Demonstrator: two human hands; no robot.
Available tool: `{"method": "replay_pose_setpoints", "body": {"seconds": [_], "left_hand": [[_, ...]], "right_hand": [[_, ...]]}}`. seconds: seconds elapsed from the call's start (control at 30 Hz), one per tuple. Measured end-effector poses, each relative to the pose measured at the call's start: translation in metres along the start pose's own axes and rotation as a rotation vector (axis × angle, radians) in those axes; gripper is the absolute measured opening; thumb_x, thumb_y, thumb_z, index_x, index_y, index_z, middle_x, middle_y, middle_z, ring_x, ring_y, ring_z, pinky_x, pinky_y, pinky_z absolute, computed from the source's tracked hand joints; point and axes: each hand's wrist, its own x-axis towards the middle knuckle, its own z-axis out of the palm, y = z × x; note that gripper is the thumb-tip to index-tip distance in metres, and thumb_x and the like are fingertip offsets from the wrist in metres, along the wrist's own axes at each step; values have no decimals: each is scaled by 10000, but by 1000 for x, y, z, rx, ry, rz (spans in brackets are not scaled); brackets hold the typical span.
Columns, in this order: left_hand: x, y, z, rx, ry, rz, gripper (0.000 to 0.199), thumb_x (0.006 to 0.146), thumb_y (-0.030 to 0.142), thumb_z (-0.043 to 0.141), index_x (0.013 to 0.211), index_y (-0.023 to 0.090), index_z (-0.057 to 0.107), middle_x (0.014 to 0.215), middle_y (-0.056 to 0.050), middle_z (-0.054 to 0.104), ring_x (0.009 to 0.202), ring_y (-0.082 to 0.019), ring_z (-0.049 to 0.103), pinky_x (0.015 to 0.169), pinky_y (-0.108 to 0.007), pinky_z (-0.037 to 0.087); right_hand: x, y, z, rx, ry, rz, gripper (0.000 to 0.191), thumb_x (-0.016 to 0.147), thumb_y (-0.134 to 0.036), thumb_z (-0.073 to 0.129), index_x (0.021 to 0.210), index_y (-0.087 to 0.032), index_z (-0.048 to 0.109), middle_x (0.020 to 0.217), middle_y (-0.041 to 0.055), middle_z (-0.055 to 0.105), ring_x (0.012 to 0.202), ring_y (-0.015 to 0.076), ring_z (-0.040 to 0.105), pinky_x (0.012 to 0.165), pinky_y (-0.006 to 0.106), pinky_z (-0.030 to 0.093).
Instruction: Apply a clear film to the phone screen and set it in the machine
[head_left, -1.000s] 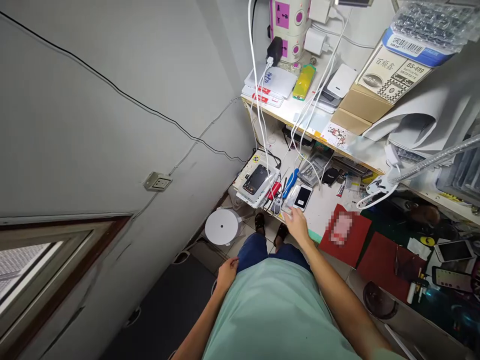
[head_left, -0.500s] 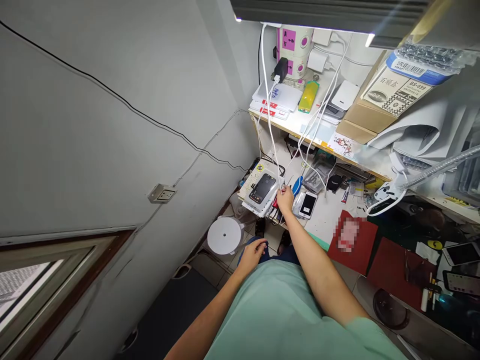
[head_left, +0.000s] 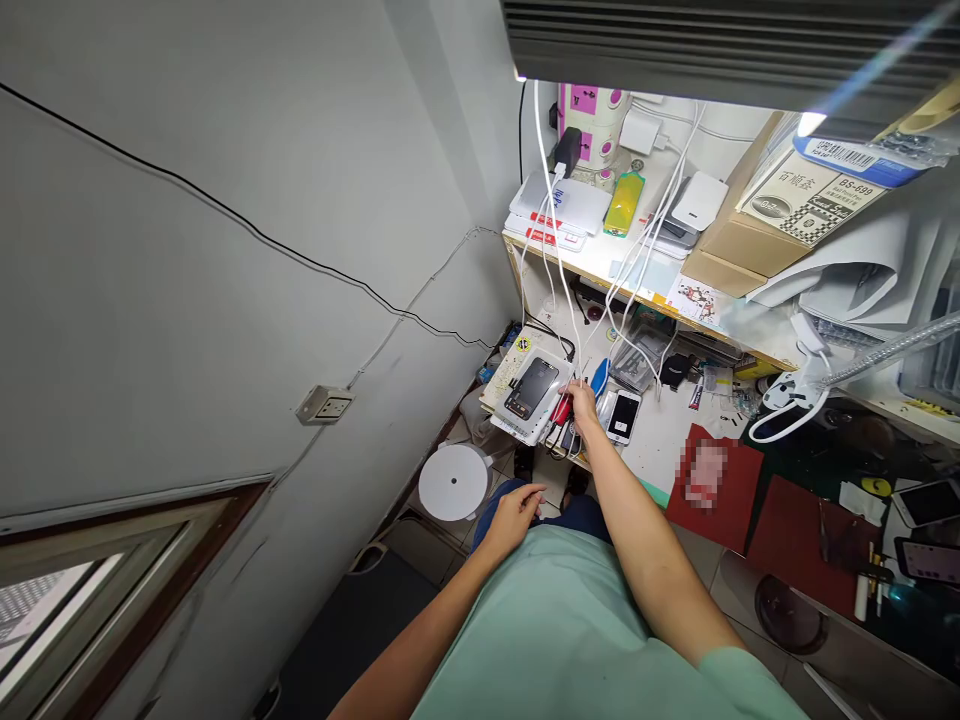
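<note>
My right hand (head_left: 583, 408) reaches over the near left part of the workbench, fingers closed together. Just left of the fingers lies a red object (head_left: 561, 409); a white cable (head_left: 568, 285) runs down to the fingertips. What the fingers grip, if anything, is too small to make out. Left of this hand, a dark phone screen part (head_left: 534, 388) lies on a white stack. To the right are a blue-handled tool (head_left: 601, 377) and a white phone (head_left: 623, 416). My left hand (head_left: 514, 515) rests over my lap, fingers loosely extended, holding nothing visible.
A shelf (head_left: 592, 257) above the bench carries chargers, phone boxes and a carton (head_left: 810, 195). A lamp arm (head_left: 892, 350) crosses at right. Red mats (head_left: 795, 540) lie on the bench's right side. A round white stool (head_left: 453, 482) stands by the wall at left.
The view has tilted slightly, so the bench appears lower and a little to the right. My right hand has shifted slightly right, along with the cable's lower end. My left hand stays at my lap.
</note>
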Motion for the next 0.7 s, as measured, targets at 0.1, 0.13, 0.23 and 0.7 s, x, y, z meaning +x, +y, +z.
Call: {"method": "replay_pose_setpoints", "body": {"seconds": [0.1,0.13,0.23,0.7], "left_hand": [[19,8,5,31,11,71,388,1077,506,633,1244,168,723,1029,-53,770,822,-173,735,803,-383,644],[26,11,8,45,29,98,381,1076,499,637,1250,171,722,1048,-57,770,845,-179,738,822,-393,645],[48,23,17,89,132,182,406,1082,469,627,1378,195,675,1270,-106,739,1074,-239,736,974,-480,624],[68,26,95,249,-127,269,359,1041,413,711,1306,171,695,1237,-92,741,1025,-227,743,899,-441,650]], "right_hand": [[-1,5,-1,188,-33,73,366,1063,-421,708,1331,-173,676,1276,91,715,1059,229,733,910,426,648],[-3,6,-2,239,-42,94,365,1064,-421,708,1330,-173,675,1268,90,716,1046,225,735,900,420,651],[-14,13,-7,359,-66,147,345,1067,-419,705,1303,-169,679,1209,77,724,972,201,735,838,379,655],[-91,30,-81,450,-23,53,641,857,-848,688,791,-213,631,580,-32,583,413,97,443,428,253,427]]}}
